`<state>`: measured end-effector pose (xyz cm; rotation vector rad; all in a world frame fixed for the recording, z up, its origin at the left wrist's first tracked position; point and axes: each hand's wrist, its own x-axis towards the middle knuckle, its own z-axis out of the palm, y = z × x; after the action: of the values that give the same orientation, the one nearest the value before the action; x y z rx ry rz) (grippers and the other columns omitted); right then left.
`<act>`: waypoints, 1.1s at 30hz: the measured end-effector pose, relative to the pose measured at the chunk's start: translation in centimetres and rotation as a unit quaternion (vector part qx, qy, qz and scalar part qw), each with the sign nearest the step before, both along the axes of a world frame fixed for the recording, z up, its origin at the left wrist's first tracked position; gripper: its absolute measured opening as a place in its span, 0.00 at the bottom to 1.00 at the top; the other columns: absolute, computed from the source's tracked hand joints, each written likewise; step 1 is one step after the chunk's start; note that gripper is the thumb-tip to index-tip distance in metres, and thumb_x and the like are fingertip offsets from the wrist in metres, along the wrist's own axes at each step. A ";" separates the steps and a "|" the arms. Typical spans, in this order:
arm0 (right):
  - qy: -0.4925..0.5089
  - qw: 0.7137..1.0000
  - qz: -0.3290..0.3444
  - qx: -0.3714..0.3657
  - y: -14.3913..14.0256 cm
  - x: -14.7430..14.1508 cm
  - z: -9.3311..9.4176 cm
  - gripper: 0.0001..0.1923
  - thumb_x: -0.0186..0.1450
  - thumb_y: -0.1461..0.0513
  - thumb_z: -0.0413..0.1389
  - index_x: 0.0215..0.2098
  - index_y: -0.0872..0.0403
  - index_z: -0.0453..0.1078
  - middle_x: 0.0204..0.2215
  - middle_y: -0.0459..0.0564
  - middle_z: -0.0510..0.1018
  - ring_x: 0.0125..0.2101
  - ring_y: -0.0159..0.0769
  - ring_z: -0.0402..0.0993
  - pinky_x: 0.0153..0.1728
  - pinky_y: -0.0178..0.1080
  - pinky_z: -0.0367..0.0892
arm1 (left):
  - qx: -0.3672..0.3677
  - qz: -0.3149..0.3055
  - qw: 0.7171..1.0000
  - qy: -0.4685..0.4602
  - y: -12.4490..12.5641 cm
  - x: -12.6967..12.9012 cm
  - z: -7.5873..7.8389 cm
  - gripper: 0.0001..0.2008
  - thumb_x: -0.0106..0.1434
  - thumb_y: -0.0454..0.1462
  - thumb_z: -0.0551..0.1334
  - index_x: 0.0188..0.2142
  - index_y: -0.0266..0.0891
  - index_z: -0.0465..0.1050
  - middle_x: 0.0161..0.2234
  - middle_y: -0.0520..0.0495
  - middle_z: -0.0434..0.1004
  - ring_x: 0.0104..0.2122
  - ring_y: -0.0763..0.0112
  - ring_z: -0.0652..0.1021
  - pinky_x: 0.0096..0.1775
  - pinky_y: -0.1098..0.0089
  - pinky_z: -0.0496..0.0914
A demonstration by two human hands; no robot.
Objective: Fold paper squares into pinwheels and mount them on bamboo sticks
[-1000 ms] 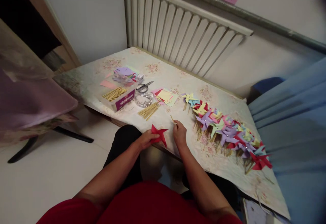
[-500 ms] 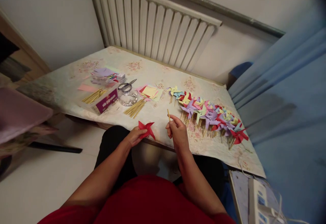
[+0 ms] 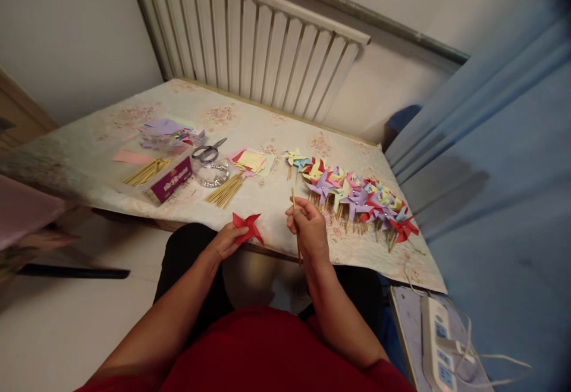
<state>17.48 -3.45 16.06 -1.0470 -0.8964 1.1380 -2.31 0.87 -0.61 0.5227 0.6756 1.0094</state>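
Note:
My left hand (image 3: 225,241) holds a folded red paper pinwheel (image 3: 247,228) at the near edge of the table (image 3: 267,127). A thin wooden stick (image 3: 294,210) stands nearly upright in my right hand (image 3: 307,229), its top above my fingers and its lower end below my palm. The two hands are a short way apart, the stick to the right of the pinwheel. Behind my right hand lies a long row of finished pinwheels (image 3: 352,194) in several colours on sticks.
A loose bundle of sticks (image 3: 225,189), scissors (image 3: 207,152), a clear dish (image 3: 214,173), coloured paper squares (image 3: 250,160) and a box of sticks (image 3: 163,178) lie on the left half. A radiator (image 3: 250,38) stands behind, a blue curtain (image 3: 499,160) right, a power strip (image 3: 439,344) lower right.
My right hand lifted the stick off the table and turned it upright. The red pinwheel stayed in my left hand. The view swung to the right.

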 end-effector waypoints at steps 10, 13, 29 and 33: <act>-0.010 1.000 -0.012 -0.017 -0.3 0.0 1.0 0.16 0.58 0.59 0.57 0.45 0.54 0.71 0.21 0.37 0.68 0.14 0.21 0.49 0.15 0.29 0.43 | -0.006 0.006 1.000 0.011 0.0 -0.2 -0.2 0.14 0.47 0.31 0.75 0.34 0.31 0.79 0.31 0.44 0.82 0.28 0.70 0.80 0.36 0.72 0.75; 0.000 0.999 -0.011 -0.031 -0.3 0.0 1.2 0.15 0.57 0.60 0.56 0.43 0.54 0.72 0.20 0.37 0.68 0.13 0.21 0.49 0.14 0.29 0.41 | -0.007 0.012 1.000 0.012 0.0 -0.1 -0.1 0.14 0.46 0.32 0.76 0.33 0.31 0.78 0.31 0.44 0.82 0.28 0.71 0.80 0.36 0.72 0.74; 0.044 0.998 -0.012 -0.036 0.0 0.0 1.8 0.10 0.55 0.58 0.59 0.32 0.54 0.68 0.19 0.37 0.67 0.13 0.19 0.48 0.15 0.29 0.40 | -0.012 0.011 1.000 0.007 0.3 -0.1 -0.4 0.15 0.46 0.30 0.76 0.34 0.30 0.79 0.32 0.43 0.83 0.29 0.70 0.81 0.36 0.74 0.76; 0.052 0.998 -0.009 -0.044 0.0 0.1 1.8 0.10 0.55 0.57 0.59 0.30 0.54 0.67 0.18 0.36 0.66 0.12 0.19 0.47 0.14 0.29 0.39 | -0.004 0.005 1.000 0.000 0.2 -0.1 -0.3 0.15 0.46 0.31 0.76 0.34 0.30 0.79 0.31 0.43 0.83 0.28 0.70 0.81 0.35 0.74 0.76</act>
<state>17.55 -3.44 17.86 -1.0552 -0.7594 1.2157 -2.44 1.10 -0.93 0.5128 0.6824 1.0147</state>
